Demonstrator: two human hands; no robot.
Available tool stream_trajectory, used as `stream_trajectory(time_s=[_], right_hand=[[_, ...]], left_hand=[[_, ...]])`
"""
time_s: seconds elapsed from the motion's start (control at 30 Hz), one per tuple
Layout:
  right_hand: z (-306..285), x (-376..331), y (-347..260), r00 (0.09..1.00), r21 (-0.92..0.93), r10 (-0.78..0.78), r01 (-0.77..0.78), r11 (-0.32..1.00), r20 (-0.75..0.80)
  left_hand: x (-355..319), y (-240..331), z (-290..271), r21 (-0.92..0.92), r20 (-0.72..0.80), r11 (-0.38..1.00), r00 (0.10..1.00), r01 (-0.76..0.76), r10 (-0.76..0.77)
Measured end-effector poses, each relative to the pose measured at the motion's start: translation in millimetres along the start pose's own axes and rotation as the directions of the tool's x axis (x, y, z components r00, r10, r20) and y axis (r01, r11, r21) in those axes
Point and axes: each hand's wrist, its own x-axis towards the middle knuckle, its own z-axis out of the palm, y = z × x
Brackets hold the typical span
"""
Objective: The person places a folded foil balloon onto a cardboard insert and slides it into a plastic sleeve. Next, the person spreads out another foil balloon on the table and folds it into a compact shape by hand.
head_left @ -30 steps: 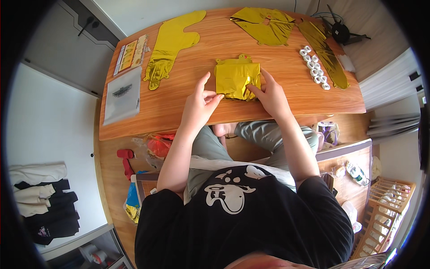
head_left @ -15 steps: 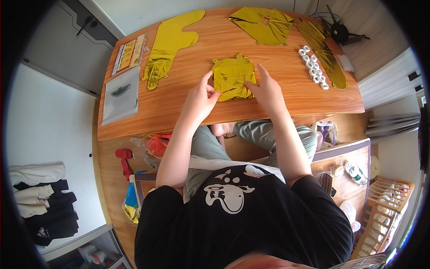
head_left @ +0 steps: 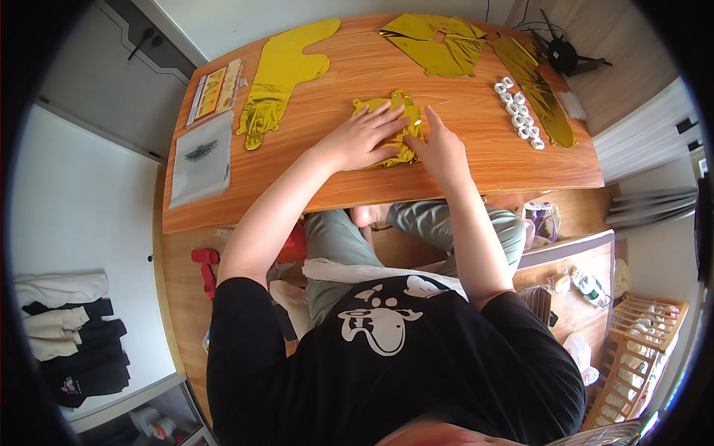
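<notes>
Head view: left hand (head_left: 364,137) spread flat, palm down, pressing on folded gold foil (head_left: 394,126) near middle of wooden table (head_left: 335,178). Right hand (head_left: 440,149) alongside at 3 o'clock, fingers together, flat on foil's right edge. Neither hand gripping, both only pressing. Since half a second ago: left hand slid further over foil, covering most of it; foil now flatter. White rings (head_left: 518,111) at 2 o'clock.

White rings (head_left: 518,113) in a row — clear bag (head_left: 201,157) apart.
</notes>
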Motion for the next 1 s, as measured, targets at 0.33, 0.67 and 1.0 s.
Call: stream_trajectory(time_s=[0.33,0.67,1.0], right_hand=[[-11.8,-16.6,22.7,1.000,0.474,-0.026,0.031,0.880,-0.019],[-11.1,-24.2,31.3,0.994,0.213,-0.110,0.107,0.971,0.002],[-14.4,-29.0,40.3,0.971,-0.134,-0.217,0.203,0.970,-0.100]], left_hand=[[0.0,-5.9,10.8,0.093,0.057,0.996,0.998,0.017,-0.022],[0.4,-8.2,12.4,0.120,0.083,0.993,0.996,-0.003,-0.007],[1.8,-9.5,15.2,0.129,0.073,0.991,0.997,-0.020,0.010]])
